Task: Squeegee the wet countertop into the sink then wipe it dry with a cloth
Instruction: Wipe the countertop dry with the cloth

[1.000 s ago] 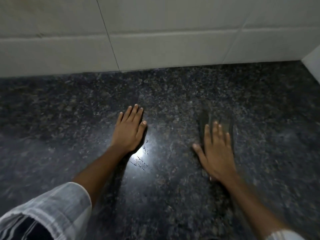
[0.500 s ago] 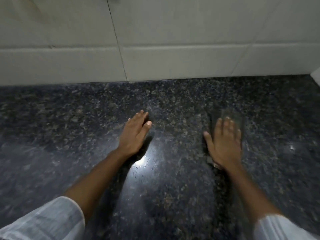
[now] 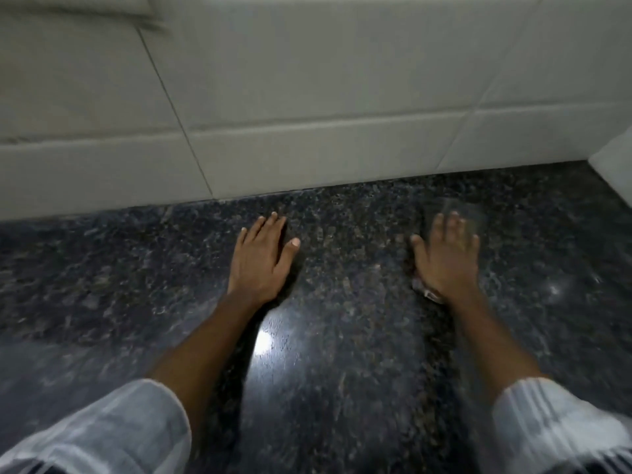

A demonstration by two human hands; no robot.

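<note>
Both hands' fingers lie spread flat, right hand (image 3: pixel 448 258) pressing cloth (image 3: pixel 468 215).

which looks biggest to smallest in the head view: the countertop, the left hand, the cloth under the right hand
1. countertop, by far the largest.
2. left hand.
3. cloth; only its edges show around the right hand, and it is blurred, so its true extent is unsure.
</note>
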